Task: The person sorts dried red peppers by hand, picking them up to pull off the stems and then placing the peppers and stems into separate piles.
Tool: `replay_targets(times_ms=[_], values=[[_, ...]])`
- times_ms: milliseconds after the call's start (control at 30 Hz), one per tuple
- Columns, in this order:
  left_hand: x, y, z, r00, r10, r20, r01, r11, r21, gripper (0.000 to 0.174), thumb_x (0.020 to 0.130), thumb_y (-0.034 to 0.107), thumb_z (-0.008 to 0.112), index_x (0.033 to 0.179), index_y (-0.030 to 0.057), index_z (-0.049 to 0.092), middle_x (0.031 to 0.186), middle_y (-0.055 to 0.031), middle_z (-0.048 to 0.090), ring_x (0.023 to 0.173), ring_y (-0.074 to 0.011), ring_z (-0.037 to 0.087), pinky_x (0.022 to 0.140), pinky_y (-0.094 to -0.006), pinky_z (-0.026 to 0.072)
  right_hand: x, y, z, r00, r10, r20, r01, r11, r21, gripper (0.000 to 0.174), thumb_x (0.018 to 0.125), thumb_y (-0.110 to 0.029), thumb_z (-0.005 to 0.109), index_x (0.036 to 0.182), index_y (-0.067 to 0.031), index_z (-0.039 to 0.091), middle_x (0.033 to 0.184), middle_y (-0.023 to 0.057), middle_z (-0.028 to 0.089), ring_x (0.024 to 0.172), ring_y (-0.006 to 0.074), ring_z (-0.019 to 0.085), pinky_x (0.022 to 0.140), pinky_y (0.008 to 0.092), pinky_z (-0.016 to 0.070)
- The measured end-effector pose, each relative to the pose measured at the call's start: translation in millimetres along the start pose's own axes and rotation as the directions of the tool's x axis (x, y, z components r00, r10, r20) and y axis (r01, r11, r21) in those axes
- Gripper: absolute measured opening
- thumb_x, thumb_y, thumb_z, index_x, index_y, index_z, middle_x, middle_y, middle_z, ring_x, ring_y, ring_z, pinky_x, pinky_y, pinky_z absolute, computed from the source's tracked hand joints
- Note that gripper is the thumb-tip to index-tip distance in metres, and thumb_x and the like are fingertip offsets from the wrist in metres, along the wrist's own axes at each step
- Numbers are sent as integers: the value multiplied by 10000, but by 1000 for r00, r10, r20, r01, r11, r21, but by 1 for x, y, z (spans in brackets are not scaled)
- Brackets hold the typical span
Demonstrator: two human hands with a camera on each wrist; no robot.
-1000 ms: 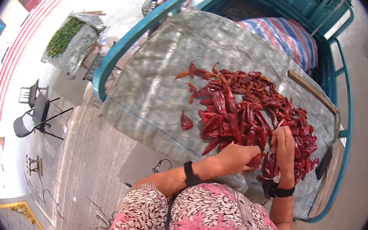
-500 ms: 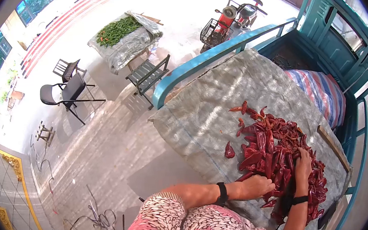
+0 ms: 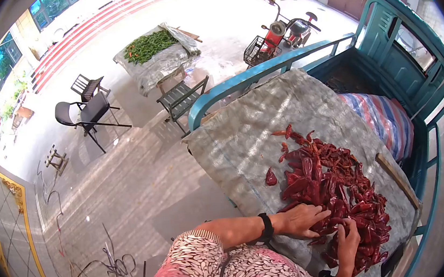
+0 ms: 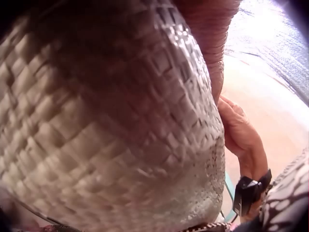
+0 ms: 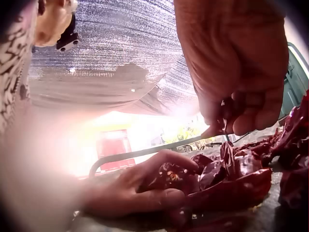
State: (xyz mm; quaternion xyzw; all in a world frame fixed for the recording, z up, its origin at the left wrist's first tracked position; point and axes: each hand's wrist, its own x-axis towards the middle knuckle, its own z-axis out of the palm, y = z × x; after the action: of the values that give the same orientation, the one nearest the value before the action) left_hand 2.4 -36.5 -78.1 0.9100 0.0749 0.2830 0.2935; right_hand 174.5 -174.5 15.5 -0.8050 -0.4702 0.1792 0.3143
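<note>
A heap of dried red chilies [image 3: 346, 190] lies on a grey woven sheet [image 3: 245, 157]. My left hand [image 3: 302, 220] is at the heap's near edge; in the right wrist view its thumb and fingers [image 5: 140, 186] close round a wrinkled red chili [image 5: 217, 191]. Just across from it, my right hand [image 3: 347, 241] has curled fingers, and in the right wrist view its fingertips [image 5: 241, 118] pinch a chili's thin stem. In the left wrist view a pale woven surface [image 4: 96, 121] blocks most of the scene; my right hand [image 4: 244, 130] shows beyond it.
The sheet covers a blue-green cart with a raised rail [image 3: 258, 72]. On the cart are a striped bag [image 3: 380, 122] and a wooden strip [image 3: 397, 179]. Beyond stand a table of green peppers [image 3: 150, 47], chairs [image 3: 97, 109] and a red vehicle [image 3: 276, 34].
The head view has swung toward the yard. My right hand has come back from the heap's middle toward the left hand. The left hand's fingers have spread from a tighter curl.
</note>
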Motion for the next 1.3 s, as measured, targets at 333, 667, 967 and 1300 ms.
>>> replay_targets(times_ms=[333,667,967,1300], values=[[0,21,6,971,190,-142,-107,884,455,700,851,356,744,1446,100,480,1365,-89,489,1317,-259,459,1096,-444,352,-32,60,21,996,-28,-81,43,980,194,262,955,-145,668,1145,1,562,966,186,665,847,331,669,765,426,518],[2,50,62,975,80,-207,2,929,370,739,805,123,682,1483,21,407,1197,-131,572,1092,-290,570,1001,-462,399,-33,37,26,944,-298,142,223,893,392,395,988,-111,563,1316,29,393,1158,299,599,1077,472,571,839,453,488],[2,62,56,956,-156,-248,263,833,487,841,782,181,741,1525,34,376,1086,-96,565,963,-289,543,822,-448,402,-25,57,-17,940,-317,-124,333,931,151,326,881,21,591,1193,-59,643,1090,150,667,1023,356,644,864,442,519],[5,56,52,993,-67,-100,105,883,457,778,873,339,725,1509,53,379,1541,-163,402,1475,-366,307,1174,-511,227,31,115,-26,840,-450,-303,270,831,-486,281,803,-55,677,1073,-123,709,1225,72,634,1267,305,500,1076,494,334]])
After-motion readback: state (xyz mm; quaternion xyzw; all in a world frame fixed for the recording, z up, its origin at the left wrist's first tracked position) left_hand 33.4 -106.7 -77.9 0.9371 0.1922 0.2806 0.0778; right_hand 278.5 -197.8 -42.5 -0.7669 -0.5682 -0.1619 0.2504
